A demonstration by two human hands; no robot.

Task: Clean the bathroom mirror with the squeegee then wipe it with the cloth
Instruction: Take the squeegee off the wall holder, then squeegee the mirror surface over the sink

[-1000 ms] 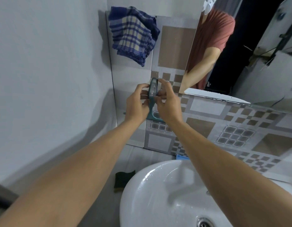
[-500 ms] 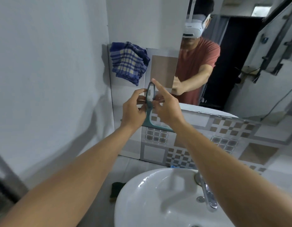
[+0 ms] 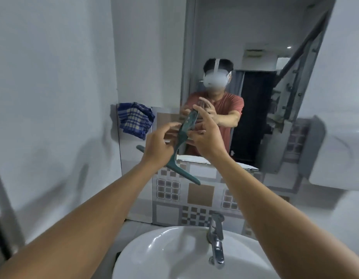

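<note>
— Between the fingers, facing the mirror (image 3: 255,47): what is held?
— A teal squeegee (image 3: 189,120). The left hand (image 3: 157,147) pinches its handle, the right hand (image 3: 205,137) grips it too, forefinger straight; the blade slants below the fingers.
— And the cloth (image 3: 134,122)?
— Checked blue, it hangs left of the fingers, apart.

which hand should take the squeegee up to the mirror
Probably the right hand: it grips the squeegee handle directly before the mirror, while the left hand sits further toward the tiled wall.
</note>
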